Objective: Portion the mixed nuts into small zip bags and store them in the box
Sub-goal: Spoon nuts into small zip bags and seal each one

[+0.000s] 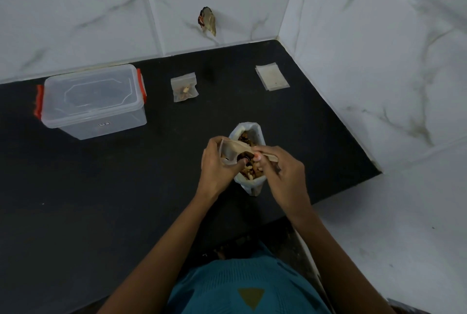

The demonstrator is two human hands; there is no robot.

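A large open bag of mixed nuts (249, 136) stands on the black counter (126, 187). Just above its mouth I hold a small clear zip bag (233, 150). My left hand (218, 164) grips the small bag's left side. At its right edge, my right hand (283, 169) pinches the bag's opening. A few nuts show inside it. One filled small zip bag (184, 87) lies flat farther back. Several empty zip bags (271, 77) are stacked at the back right. The clear plastic box (93, 104) with orange clips stands at the left, lid on.
White marble-look tiled walls (379, 61) close the counter at the back and right. A dark chipped hole (207, 20) marks the back wall. The counter's front right edge (341, 195) drops off beside the nut bag.
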